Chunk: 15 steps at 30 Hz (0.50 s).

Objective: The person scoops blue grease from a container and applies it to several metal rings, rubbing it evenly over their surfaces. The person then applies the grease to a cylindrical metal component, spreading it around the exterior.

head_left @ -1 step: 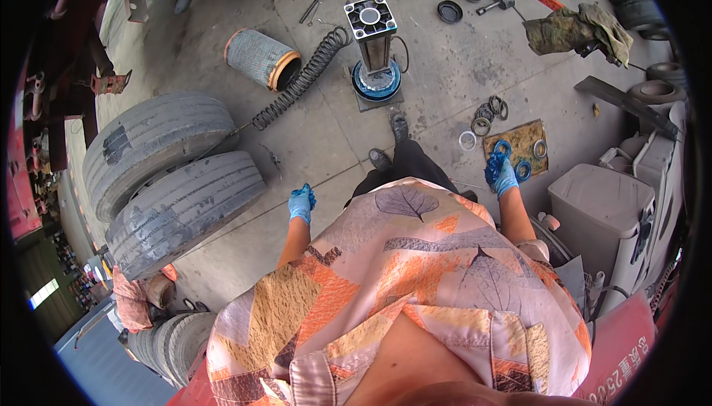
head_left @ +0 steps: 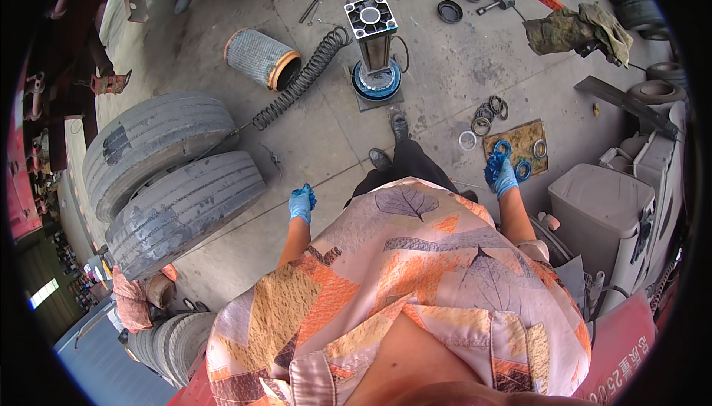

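My left hand point(head_left: 301, 203), in a light-blue glove smeared with dark-blue grease, hangs at my left side over the floor. Its fingers are curled in; whatever they may hold is hidden. My right hand point(head_left: 502, 173), gloved the same way and thick with blue grease, reaches down to my right. Its fingers are closed at a blue-greased ring point(head_left: 502, 146) that looks like a bearing. Beneath is a stained brown board point(head_left: 529, 134), bearing a second blue-greased ring point(head_left: 523, 171) beside my hand and a silvery ring point(head_left: 540, 148).
Several dark rings point(head_left: 498, 107) lie beyond the board. A grease pump point(head_left: 374, 54) stands ahead, its coiled hose point(head_left: 304, 77) running left past a cylindrical filter point(head_left: 261, 57). Large tires point(head_left: 185, 206) lie left; a grey bin point(head_left: 602, 197) stands right. Tools and black caps point(head_left: 449, 11) lie farther off.
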### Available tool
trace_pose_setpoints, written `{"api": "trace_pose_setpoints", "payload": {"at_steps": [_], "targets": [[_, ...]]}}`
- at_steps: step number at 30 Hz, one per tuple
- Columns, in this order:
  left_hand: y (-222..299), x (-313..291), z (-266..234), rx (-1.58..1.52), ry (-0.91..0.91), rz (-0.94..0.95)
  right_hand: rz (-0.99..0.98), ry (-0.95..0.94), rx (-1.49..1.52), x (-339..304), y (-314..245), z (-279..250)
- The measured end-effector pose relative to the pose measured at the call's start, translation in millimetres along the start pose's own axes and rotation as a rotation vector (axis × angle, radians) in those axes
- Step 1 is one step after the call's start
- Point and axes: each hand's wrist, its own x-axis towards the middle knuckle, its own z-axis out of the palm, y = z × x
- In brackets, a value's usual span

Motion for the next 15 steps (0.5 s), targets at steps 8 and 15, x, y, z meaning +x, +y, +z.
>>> {"api": "trace_pose_setpoints", "payload": {"at_steps": [8, 15], "targets": [[-6, 3, -5, -0.007, -0.039, -0.019, -0.045, 0.212, -0.045, -6, 12, 21], [-9, 2, -9, 0.027, -0.047, -0.03, -0.033, 0.161, -0.097, -11, 10, 27]]}}
